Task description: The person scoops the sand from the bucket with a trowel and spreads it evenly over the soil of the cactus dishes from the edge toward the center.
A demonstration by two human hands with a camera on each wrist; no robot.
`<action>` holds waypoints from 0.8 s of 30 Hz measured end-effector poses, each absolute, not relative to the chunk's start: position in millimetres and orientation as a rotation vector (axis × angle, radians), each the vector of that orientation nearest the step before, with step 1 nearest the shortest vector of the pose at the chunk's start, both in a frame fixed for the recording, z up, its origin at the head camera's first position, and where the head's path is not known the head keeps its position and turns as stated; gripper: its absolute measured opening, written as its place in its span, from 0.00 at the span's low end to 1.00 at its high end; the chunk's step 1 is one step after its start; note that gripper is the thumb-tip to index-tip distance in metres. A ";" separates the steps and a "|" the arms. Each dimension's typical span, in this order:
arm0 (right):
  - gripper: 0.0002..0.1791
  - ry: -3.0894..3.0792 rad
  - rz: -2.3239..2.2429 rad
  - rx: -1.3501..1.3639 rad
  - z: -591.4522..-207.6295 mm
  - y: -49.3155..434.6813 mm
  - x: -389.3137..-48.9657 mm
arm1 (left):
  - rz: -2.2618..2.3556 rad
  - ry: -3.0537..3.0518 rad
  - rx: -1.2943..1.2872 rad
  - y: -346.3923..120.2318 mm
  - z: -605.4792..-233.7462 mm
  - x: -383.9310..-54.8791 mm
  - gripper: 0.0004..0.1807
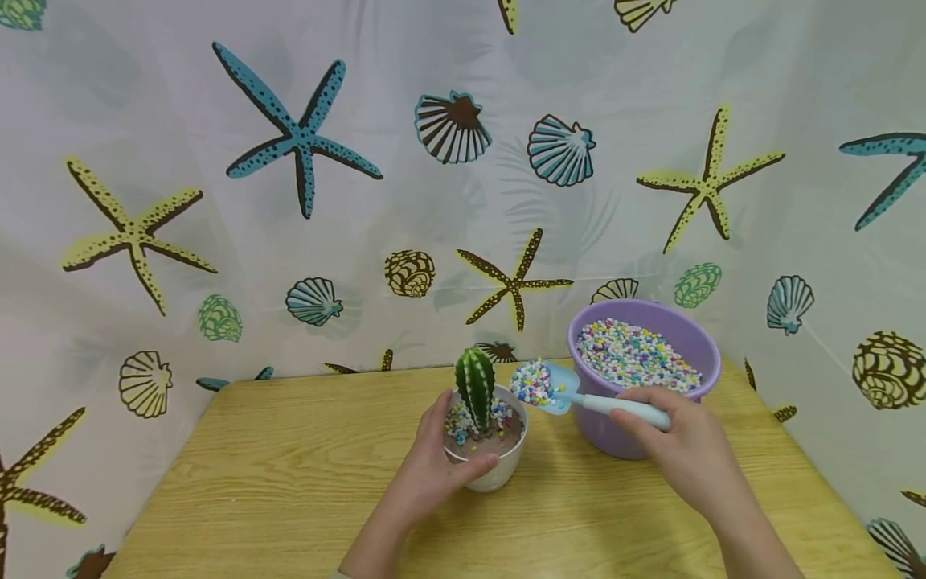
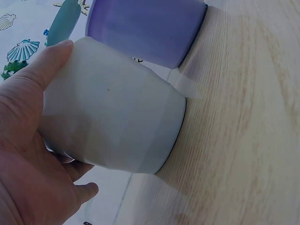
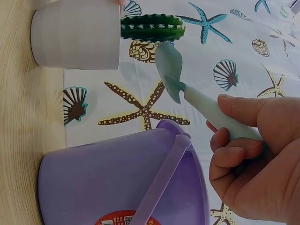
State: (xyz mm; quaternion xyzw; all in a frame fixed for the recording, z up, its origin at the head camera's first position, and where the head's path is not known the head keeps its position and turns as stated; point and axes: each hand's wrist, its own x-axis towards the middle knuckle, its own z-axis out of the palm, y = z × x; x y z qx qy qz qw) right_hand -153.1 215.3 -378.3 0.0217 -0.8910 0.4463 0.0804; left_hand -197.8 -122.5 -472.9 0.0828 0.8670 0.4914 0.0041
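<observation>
A green cactus (image 1: 475,386) stands in a white flowerpot (image 1: 499,474), with brown soil and some multicoloured beads around its base. My left hand (image 1: 440,462) grips the pot from the left, thumb at the near side of the rim; in the left wrist view the fingers (image 2: 84,169) reach behind the pot (image 2: 117,108). My right hand (image 1: 683,438) holds a small light-blue shovel (image 1: 625,408) by its handle. Its scoop carries a heap of multicoloured beads (image 1: 534,382) and hovers between the cactus and the bucket. In the right wrist view the shovel (image 3: 206,105) hangs clear of the pot.
A purple bucket (image 1: 615,434) filled with similar beads (image 1: 637,354) stands right of the pot, its handle (image 3: 161,178) folded down. The wooden table (image 1: 289,450) runs back to a white curtain (image 1: 362,241) printed with starfish and shells.
</observation>
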 end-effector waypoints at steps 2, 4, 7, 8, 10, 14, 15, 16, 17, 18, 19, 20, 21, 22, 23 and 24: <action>0.21 -2.665 1.336 0.072 -378.7 214.2 -153.1 | 1.543 2.718 0.263 -122.7 -473.1 -197.8 0.69; 0.21 -2.670 1.330 0.079 -379.3 213.2 -153.2 | 1.544 2.717 0.263 -122.8 -473.2 -197.7 0.69; 0.21 -2.683 1.319 0.086 -380.3 211.4 -153.5 | 1.545 2.715 0.262 -122.9 -473.4 -197.4 0.69; 0.21 -2.686 1.313 0.092 -380.7 210.7 -153.5 | 1.544 2.716 0.261 -122.9 -473.3 -197.2 0.69; 0.20 -2.688 1.301 0.107 -381.6 209.4 -153.5 | 1.537 2.717 0.263 -122.9 -473.3 -196.8 0.69; 0.19 -2.694 1.292 0.130 -383.4 207.1 -153.5 | 1.534 2.716 0.273 -122.9 -473.1 -196.3 0.69; 0.19 -2.697 1.291 0.132 -383.7 206.7 -153.5 | 1.537 2.714 0.274 -122.8 -473.0 -196.4 0.69; 0.19 -2.703 1.292 0.133 -384.1 206.6 -153.7 | 1.541 2.712 0.274 -122.7 -472.9 -196.5 0.69; 0.19 -2.706 1.292 0.134 -384.6 206.5 -153.7 | 1.544 2.711 0.274 -122.6 -472.8 -196.6 0.69; 0.20 -2.709 1.287 0.138 -385.0 206.5 -153.9 | 1.546 2.710 0.273 -122.5 -472.7 -196.7 0.69; 0.20 -2.712 1.287 0.141 -385.3 206.4 -154.0 | 1.547 2.711 0.272 -122.4 -472.6 -196.7 0.69; 0.20 -2.715 1.286 0.147 -385.6 206.2 -154.2 | 1.546 2.712 0.270 -122.4 -472.5 -196.8 0.69; 0.19 -2.718 1.284 0.154 -385.9 206.1 -154.5 | 1.544 2.714 0.267 -122.4 -472.5 -196.8 0.69; 0.19 -2.720 1.284 0.160 -386.1 205.7 -154.7 | 1.542 2.716 0.267 -122.4 -472.6 -196.8 0.69; 0.18 -2.719 1.280 0.169 -386.4 205.2 -155.0 | 1.540 2.719 0.267 -122.6 -472.6 -196.7 0.69; 0.18 -2.718 1.278 0.177 -386.8 204.7 -155.3 | 1.537 2.721 0.268 -122.7 -472.7 -196.7 0.69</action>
